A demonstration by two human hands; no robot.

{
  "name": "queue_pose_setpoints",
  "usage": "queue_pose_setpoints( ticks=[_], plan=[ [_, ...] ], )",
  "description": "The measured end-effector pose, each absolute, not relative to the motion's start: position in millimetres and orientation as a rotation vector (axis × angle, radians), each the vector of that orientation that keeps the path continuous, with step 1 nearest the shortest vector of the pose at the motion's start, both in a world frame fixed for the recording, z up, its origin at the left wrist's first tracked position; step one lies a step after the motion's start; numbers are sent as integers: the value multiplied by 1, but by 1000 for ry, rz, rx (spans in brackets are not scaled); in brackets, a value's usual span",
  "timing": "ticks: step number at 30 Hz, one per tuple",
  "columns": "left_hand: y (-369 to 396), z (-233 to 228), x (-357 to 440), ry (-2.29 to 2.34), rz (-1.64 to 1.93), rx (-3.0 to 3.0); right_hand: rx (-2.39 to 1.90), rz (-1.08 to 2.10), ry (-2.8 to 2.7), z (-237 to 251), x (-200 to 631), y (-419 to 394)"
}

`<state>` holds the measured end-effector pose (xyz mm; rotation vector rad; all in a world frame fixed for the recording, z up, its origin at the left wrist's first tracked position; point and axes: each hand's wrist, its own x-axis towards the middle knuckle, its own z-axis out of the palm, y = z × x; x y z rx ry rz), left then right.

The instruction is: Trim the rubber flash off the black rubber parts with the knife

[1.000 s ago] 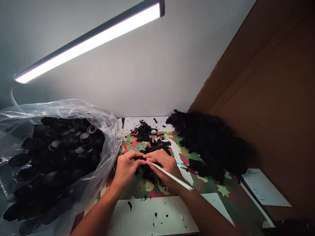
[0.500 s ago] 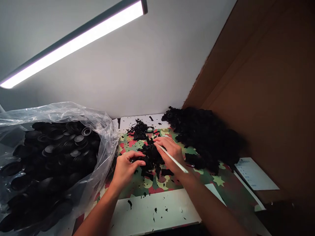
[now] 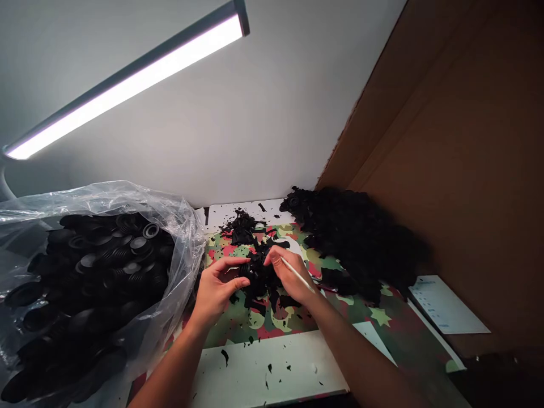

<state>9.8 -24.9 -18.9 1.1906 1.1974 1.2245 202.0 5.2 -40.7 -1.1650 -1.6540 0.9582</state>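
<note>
My left hand is curled around a black ribbed rubber part, thumb below and fingers above. My right hand is closed on a thin white stick, whose rear end points back along the wrist. The stick's front end is hidden by the fingers. My right fingertips are close to the right side of the rubber part, over dark scraps. Torn black rubber scraps lie beneath both hands on a camouflage-patterned mat.
At left, a clear plastic bag holds several black ribbed parts. A large black heap lies at right against a cardboard wall. A smaller scrap pile is behind my hands. A lamp hangs above; a printed card lies right.
My right hand has shifted slightly down, and its fingers have bent in more around the stick. The ribbed part shows more clearly in my left hand. The camera view has tilted slightly.
</note>
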Motion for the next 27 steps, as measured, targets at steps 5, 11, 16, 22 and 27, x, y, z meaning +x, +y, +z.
queue_pose_setpoints(
  ticks=[5,11,16,22,27],
  plan=[
    [-26,-21,12,1231,1255,1238,-1055,1150,-1644,-38,186,-6],
    [-26,-27,13,1142,1351,1070,-980,1213,-1537,-33,185,-13],
    [-27,-29,13,1123,1358,992,-965,1219,-1550,-29,188,-14],
    [-29,-26,13,1130,1348,1068,-974,1232,-1552,-33,187,-14],
    [-29,-21,7,1213,1306,1436,-1038,1028,-1658,-39,193,-8]
  ],
)
